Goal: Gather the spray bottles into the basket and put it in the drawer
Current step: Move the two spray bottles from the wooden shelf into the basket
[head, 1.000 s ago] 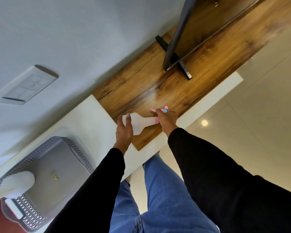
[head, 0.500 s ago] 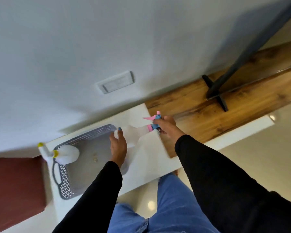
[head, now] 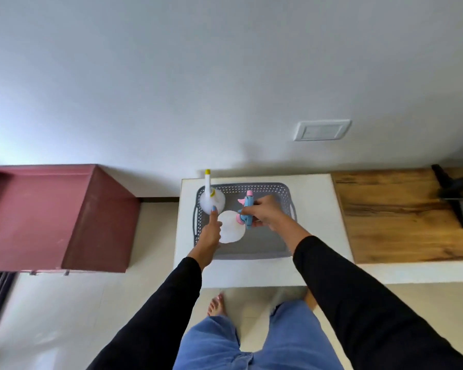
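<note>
A grey perforated basket (head: 284, 194) sits on a white counter (head: 316, 209). Upright in the basket's far left corner is a white spray bottle with a yellow nozzle (head: 211, 200). A second white bottle with a pink and blue trigger head (head: 231, 229) stands inside the basket, left of centre. My right hand (head: 265, 213) grips its trigger head. My left hand (head: 211, 231) rests against that bottle's left side, its index finger stretched out to touch the yellow-nozzle bottle.
A maroon open box-like unit (head: 64, 214) stands to the left of the counter. A wooden top (head: 401, 214) with a black metal stand (head: 455, 193) adjoins on the right. A switch plate (head: 322, 130) is on the wall. My legs and a bare foot (head: 216, 305) are below.
Both hands carried the pink-and-blue bottle leftward from over the wooden top into the basket. The view swung left so the basket is now centred.
</note>
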